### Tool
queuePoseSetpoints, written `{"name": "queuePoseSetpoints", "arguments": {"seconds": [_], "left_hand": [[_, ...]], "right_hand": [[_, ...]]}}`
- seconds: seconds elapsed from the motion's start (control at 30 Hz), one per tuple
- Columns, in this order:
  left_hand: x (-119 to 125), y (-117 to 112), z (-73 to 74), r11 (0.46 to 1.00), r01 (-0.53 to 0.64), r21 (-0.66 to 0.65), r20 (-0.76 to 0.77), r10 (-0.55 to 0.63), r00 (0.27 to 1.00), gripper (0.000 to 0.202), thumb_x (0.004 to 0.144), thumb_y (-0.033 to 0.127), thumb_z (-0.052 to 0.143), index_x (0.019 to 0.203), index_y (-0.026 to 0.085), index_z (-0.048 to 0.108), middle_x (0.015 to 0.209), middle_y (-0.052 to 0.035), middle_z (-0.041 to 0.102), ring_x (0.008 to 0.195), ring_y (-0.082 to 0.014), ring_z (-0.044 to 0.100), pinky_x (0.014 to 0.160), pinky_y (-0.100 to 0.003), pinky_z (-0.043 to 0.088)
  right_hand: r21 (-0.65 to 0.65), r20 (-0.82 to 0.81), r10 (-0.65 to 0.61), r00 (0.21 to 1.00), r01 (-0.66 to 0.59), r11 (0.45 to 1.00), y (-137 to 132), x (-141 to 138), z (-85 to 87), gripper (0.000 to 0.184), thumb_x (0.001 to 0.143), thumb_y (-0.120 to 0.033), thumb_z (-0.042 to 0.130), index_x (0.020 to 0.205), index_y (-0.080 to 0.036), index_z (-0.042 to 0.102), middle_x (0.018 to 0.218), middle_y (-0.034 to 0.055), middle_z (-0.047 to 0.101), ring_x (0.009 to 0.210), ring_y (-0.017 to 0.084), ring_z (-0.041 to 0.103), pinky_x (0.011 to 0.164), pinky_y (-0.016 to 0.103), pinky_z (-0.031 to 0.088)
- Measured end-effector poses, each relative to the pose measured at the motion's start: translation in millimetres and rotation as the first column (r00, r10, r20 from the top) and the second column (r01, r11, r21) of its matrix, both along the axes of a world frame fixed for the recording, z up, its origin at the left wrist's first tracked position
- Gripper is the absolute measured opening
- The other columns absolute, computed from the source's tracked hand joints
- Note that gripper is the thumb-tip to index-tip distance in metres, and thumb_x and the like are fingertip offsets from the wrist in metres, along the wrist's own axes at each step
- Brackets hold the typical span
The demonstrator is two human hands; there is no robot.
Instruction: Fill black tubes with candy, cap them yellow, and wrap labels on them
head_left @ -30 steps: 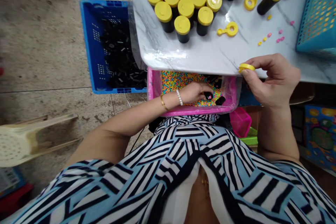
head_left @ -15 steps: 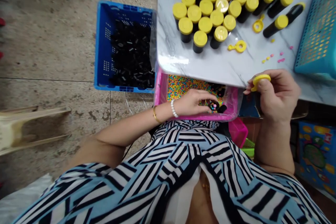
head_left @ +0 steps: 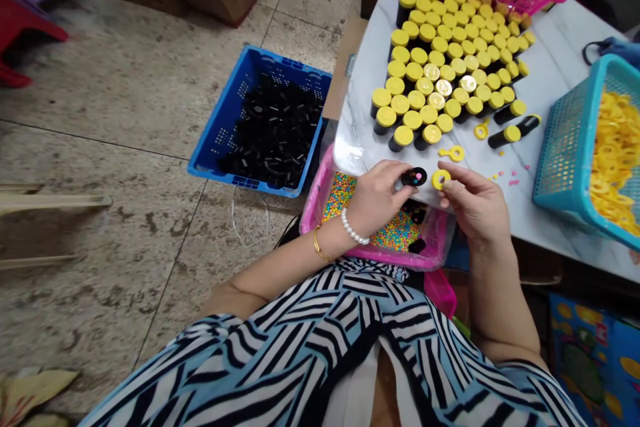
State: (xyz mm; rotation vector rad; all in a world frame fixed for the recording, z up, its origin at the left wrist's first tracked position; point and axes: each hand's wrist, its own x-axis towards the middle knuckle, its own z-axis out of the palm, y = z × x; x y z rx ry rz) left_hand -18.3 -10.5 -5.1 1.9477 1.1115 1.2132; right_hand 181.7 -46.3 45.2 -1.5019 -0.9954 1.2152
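The left hand (head_left: 379, 198) holds a black tube (head_left: 414, 177) between its thumb and fingers, with the open top showing and a pink ball inside. The right hand (head_left: 480, 210) pinches a yellow cap (head_left: 441, 179), ring side showing. The cap is just beside the tube, but they do not touch. Both are near the front edge of the white table (head_left: 353, 137). Below the left hand is a pink tub (head_left: 311, 213) with lots of little colored balls (head_left: 341, 190). Many tubes with yellow tops (head_left: 425, 86) stand close together on the table. A blue-green basket (head_left: 560, 140) of yellow caps sits to the right, and a blue basket (head_left: 213, 147) of black pieces (head_left: 280, 130) sits to the left.
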Motion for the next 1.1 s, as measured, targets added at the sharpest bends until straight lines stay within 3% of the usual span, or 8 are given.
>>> {"name": "queuePoseSetpoints", "arguments": {"seconds": [0.23,0.37,0.5,0.7,0.8,0.9,0.97,1.1], "left_hand": [[1.8,-1.7,-2.6,0.999,-0.006,0.041,-0.029,0.007,1.000,0.025,0.093,0.017,0.070,0.118,0.015,0.072,0.100,-0.0072,0.072,0.087,-0.0152,0.068,0.075,-0.026,0.057],[-2.6,0.6,6.5,0.997,0.046,-0.058,-0.040,-0.049,0.998,0.023,0.092,0.016,0.068,0.113,0.016,0.074,0.084,-0.0030,0.072,0.074,-0.0137,0.066,0.071,-0.027,0.054],[-9.4,6.4,21.3,0.946,0.206,-0.250,0.084,-0.191,0.978,0.027,0.090,0.022,0.070,0.116,0.017,0.073,0.066,0.0036,0.069,0.056,-0.0099,0.060,0.060,-0.024,0.048],[-9.7,12.5,30.0,0.884,0.295,-0.363,0.134,-0.264,0.955,0.016,0.090,0.028,0.070,0.102,0.017,0.074,0.064,0.0025,0.069,0.052,-0.0084,0.059,0.051,-0.020,0.041],[-7.8,12.4,31.6,0.787,0.364,-0.499,0.255,-0.268,0.929,0.021,0.097,0.038,0.065,0.103,0.018,0.071,0.064,0.0021,0.069,0.046,-0.0076,0.059,0.045,-0.019,0.041],[-2.8,14.1,33.7,0.605,0.431,-0.669,0.403,-0.193,0.895,0.027,0.104,0.045,0.054,0.108,0.020,0.063,0.061,0.0032,0.068,0.037,-0.0075,0.056,0.038,-0.018,0.038],[2.0,16.1,34.5,0.514,0.460,-0.724,0.458,-0.139,0.878,0.022,0.106,0.043,0.051,0.108,0.021,0.057,0.055,0.0058,0.064,0.035,-0.0077,0.055,0.036,-0.017,0.037],[4.1,15.9,32.9,0.470,0.486,-0.737,0.474,-0.153,0.867,0.023,0.109,0.043,0.044,0.111,0.022,0.053,0.056,0.0061,0.063,0.038,-0.0087,0.060,0.038,-0.016,0.039]], "right_hand": [[-0.085,0.014,0.092,0.996,-0.091,0.992,13.1,-27.4,11.5,0.041,0.078,-0.038,0.088,0.116,-0.025,0.082,0.056,-0.0039,0.063,0.043,0.008,0.050,0.040,0.022,0.043],[-0.113,-0.023,0.097,0.995,-0.099,0.989,16.9,-29.1,10.1,0.039,0.080,-0.037,0.086,0.117,-0.025,0.082,0.054,-0.0036,0.063,0.041,0.008,0.050,0.037,0.022,0.042],[-0.132,-0.102,0.073,0.992,-0.086,0.988,17.6,-28.9,5.9,0.036,0.078,-0.036,0.088,0.113,-0.027,0.083,0.063,-0.0011,0.070,0.049,0.010,0.059,0.044,0.024,0.053],[-0.144,-0.109,0.039,0.993,-0.054,0.988,17.1,-31.4,5.5,0.040,0.075,-0.039,0.090,0.112,-0.027,0.083,0.071,0.0007,0.075,0.052,0.012,0.063,0.049,0.027,0.058],[-0.174,-0.150,0.055,0.987,-0.081,0.981,17.1,-32.4,7.1,0.041,0.077,-0.040,0.089,0.115,-0.025,0.082,0.064,-0.0010,0.071,0.050,0.011,0.060,0.050,0.026,0.056],[-0.194,-0.167,0.072,0.983,-0.104,0.975,17.9,-33.8,7.9,0.040,0.082,-0.040,0.085,0.118,-0.024,0.081,0.065,-0.0015,0.070,0.054,0.011,0.061,0.054,0.026,0.056],[-0.174,-0.157,0.067,0.985,-0.095,0.980,18.6,-34.6,7.5,0.038,0.082,-0.038,0.085,0.117,-0.024,0.080,0.072,-0.0013,0.072,0.057,0.009,0.061,0.057,0.025,0.056],[-0.121,-0.191,0.039,0.981,-0.063,0.991,17.4,-37.4,5.4,0.041,0.079,-0.038,0.087,0.114,-0.023,0.072,0.068,-0.0063,0.066,0.054,0.007,0.061,0.054,0.021,0.053]]}}
